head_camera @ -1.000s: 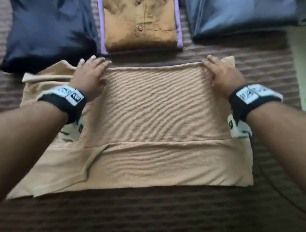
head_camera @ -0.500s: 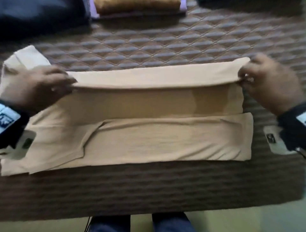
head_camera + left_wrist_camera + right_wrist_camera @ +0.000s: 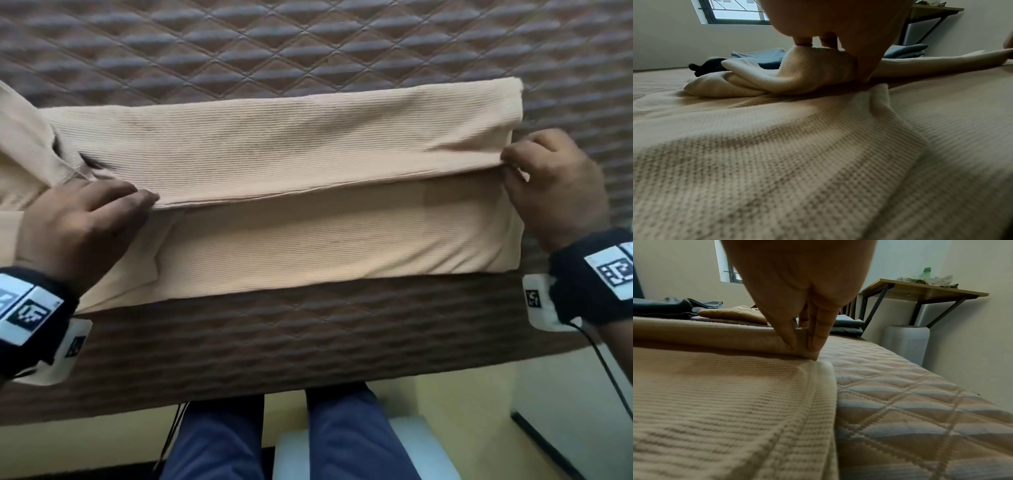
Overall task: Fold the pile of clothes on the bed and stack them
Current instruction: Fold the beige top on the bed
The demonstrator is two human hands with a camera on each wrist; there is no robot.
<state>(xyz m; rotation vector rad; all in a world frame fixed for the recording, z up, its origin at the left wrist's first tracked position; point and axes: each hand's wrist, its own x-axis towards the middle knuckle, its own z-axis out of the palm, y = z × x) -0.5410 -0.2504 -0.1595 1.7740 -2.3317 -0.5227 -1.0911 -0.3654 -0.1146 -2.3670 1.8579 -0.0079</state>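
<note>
A beige ribbed knit garment (image 3: 308,233) lies across the brown quilted bed (image 3: 308,44) near its front edge. Its far half (image 3: 260,144) is turned over toward me, and the turned edge sits halfway down the lower layer. My left hand (image 3: 137,202) pinches the left end of that edge, seen in the left wrist view as the left hand (image 3: 857,71) on a raised fold of the garment (image 3: 807,78). My right hand (image 3: 510,168) pinches the right corner; in the right wrist view the right hand (image 3: 801,347) holds the folded corner of the garment (image 3: 735,386).
A loose sleeve (image 3: 20,144) trails off at the left. Folded clothes lie farther back: an ochre shirt (image 3: 735,314), dark blue pieces (image 3: 670,308) and grey-blue ones (image 3: 849,327). A wall shelf (image 3: 925,292) and a white appliance (image 3: 906,344) stand right of the bed. My legs (image 3: 284,438) are at the bed's edge.
Both hands took hold of the garment's far edge and pulled it over toward me, folding it in half. The head view has tipped down, so the back stacks left it.
</note>
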